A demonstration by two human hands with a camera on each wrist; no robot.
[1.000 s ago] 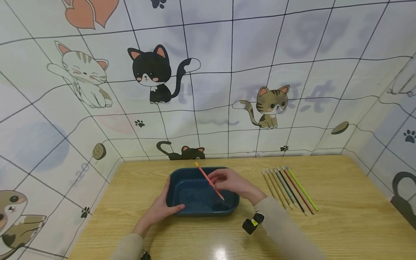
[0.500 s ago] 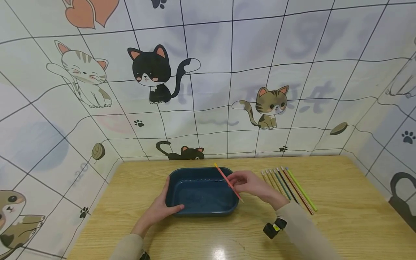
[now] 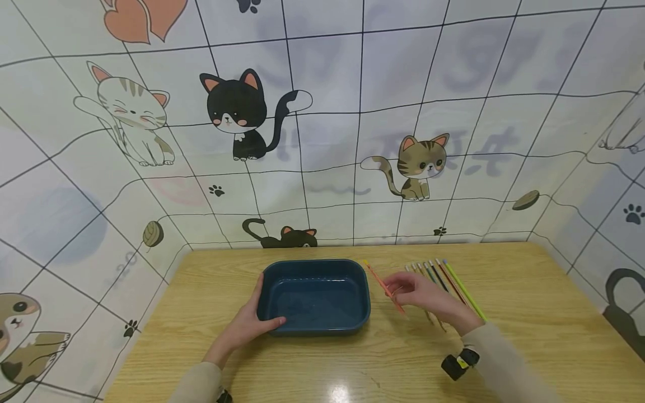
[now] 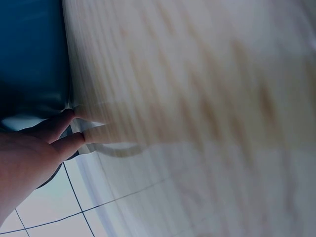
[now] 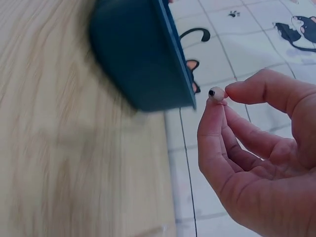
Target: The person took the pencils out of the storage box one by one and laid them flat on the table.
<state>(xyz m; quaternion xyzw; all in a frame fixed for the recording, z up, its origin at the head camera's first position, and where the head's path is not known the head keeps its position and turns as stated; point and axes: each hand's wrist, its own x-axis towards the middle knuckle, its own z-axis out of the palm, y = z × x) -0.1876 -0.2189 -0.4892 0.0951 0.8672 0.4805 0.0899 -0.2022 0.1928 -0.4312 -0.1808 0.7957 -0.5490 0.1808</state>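
Between the thumb and fingers of my right hand [image 3: 415,291], a red pencil [image 3: 380,283] is pinched, tilted, to the right of the dish. Its yellow end points up and away, its sharpened end toward me. The right wrist view looks at the pencil [image 5: 216,94] end-on, dark lead showing. My left hand [image 3: 248,319] grips the left side of a dark blue rectangular dish [image 3: 314,305], thumb at the front wall and fingers along the left wall. Inside, the dish shows a bare bottom. The left wrist view has that hand [image 4: 29,153] against the blue wall.
A row of several pencils lies slanted on the wooden table [image 3: 534,313] at the right, a lime green pencil [image 3: 461,284] outermost; my right hand and forearm cover part of it. A cat-printed wall covering [image 3: 327,184] rises behind and at both sides.
My right hand has carried the red pencil rightward from above the dish, past its right rim, to beside the pencil row. The left hand and dish have stayed in place.
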